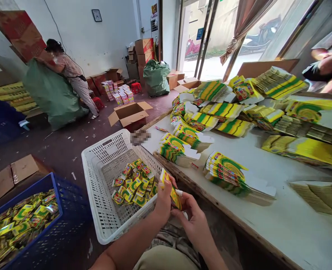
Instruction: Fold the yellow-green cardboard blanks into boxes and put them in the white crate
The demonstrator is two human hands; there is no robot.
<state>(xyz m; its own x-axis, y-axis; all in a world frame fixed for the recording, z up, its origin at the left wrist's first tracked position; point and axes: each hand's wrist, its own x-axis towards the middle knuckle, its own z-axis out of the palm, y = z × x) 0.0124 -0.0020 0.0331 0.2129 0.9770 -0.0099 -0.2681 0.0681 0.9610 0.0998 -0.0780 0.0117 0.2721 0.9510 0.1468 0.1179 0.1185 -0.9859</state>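
Above my lap, a small yellow-and-green printed carton [175, 197] is held between both hands. My left hand [165, 195] wraps round its upper side, fingers closed on it. At its lower right end, my right hand [192, 213] pinches near the white flap, something white covering a fingertip. Just left of my hands stands a white plastic crate [104, 221] with a heap of folded small cartons [135, 183] inside. To the right, stacks of flat carton blanks [225, 168] lie on the white table [256, 221], the nearest fanned out.
A blue crate [70, 202] full of small packets stands at the lower left. An open cardboard box [132, 112] sits beyond the white crate. Further back, a person [73, 71] handles a large green sack [50, 93]. Another person's arms [329, 63] show at the upper right.
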